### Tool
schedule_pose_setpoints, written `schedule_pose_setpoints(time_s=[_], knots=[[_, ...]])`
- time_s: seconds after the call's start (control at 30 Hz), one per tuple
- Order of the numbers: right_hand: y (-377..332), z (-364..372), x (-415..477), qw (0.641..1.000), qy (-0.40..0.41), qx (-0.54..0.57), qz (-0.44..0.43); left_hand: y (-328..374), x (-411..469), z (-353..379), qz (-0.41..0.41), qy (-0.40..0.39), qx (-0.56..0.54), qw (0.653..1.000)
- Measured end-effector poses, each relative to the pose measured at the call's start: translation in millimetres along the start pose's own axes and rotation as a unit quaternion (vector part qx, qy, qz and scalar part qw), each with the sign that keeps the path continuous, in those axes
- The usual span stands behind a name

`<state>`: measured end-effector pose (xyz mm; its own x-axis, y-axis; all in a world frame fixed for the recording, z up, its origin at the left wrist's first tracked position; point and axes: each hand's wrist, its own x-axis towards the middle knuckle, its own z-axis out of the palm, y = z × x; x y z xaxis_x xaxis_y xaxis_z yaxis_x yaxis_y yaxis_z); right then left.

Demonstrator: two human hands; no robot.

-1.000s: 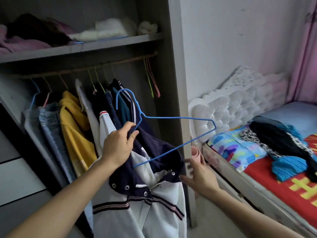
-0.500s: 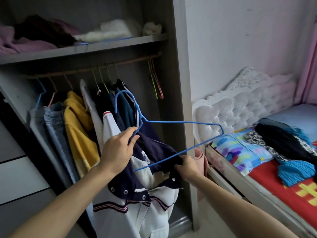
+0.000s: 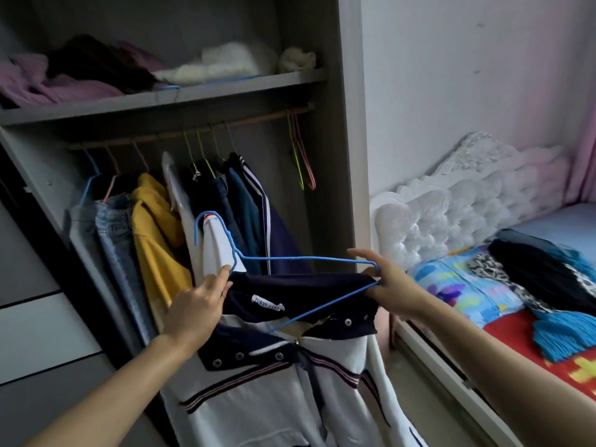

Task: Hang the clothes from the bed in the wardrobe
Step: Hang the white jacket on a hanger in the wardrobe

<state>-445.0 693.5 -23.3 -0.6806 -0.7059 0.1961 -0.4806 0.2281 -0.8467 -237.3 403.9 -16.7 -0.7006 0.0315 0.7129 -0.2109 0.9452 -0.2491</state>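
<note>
Wardrobe (image 3: 346, 124) open | two empty hangers (image 3: 303, 162) | hands: left (image 3: 196, 309), right (image 3: 392, 290) gripping one blue hanger (image 3: 306, 258), one jacket (image 3: 283, 366)

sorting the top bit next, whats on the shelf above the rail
On the shelf: a purple garment, a dark one and white fluffy items. Anything behind these piles is hidden.
</note>
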Motion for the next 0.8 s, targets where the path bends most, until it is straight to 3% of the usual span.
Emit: schedule_pose_setpoints(time_s=[0.1, 0.17, 0.3, 0.4, 0.53, 0.6, 0.7, 0.8], knots=[[-7.8, -4.1, -3.8, 0.99, 0.038, -0.128, -0.046, 23.3, 7.1, -3.4, -0.099, 0.029, -0.086, 0.991], [-6.4, -5.9, -4.2, 0.981, 0.041, -0.185, -0.03, 39.6, 16.3, -6.7, -0.184, 0.035, -0.19, 0.964], [8.2, -5.1, -7.5, 0.977, 0.011, -0.214, -0.001, 56.7, 31.6, -9.9, -0.269, 0.049, -0.258, 0.926], [16.9, -13.9, -10.6, 0.979, -0.054, -0.196, 0.015, 51.2, 37.9, -10.6, -0.267, 0.033, -0.265, 0.926], [21.3, -42.0, -11.3, 0.989, -0.081, 0.009, 0.121, 38.4, 39.7, -10.9, -0.236, -0.008, -0.314, 0.92], [22.2, -49.8, -6.9, 0.987, -0.085, 0.025, 0.135, 38.2, 41.5, -11.8, -0.225, -0.058, -0.345, 0.909], [4.3, -44.2, -2.0, 0.99, -0.034, -0.078, 0.113, 44.2, 39.8, -8.3, -0.214, -0.124, -0.323, 0.914], [-32.6, -17.7, -8.7, 0.98, 0.002, -0.198, 0.011, 65.3, 32.3, -5.1, -0.158, -0.157, -0.205, 0.953]])
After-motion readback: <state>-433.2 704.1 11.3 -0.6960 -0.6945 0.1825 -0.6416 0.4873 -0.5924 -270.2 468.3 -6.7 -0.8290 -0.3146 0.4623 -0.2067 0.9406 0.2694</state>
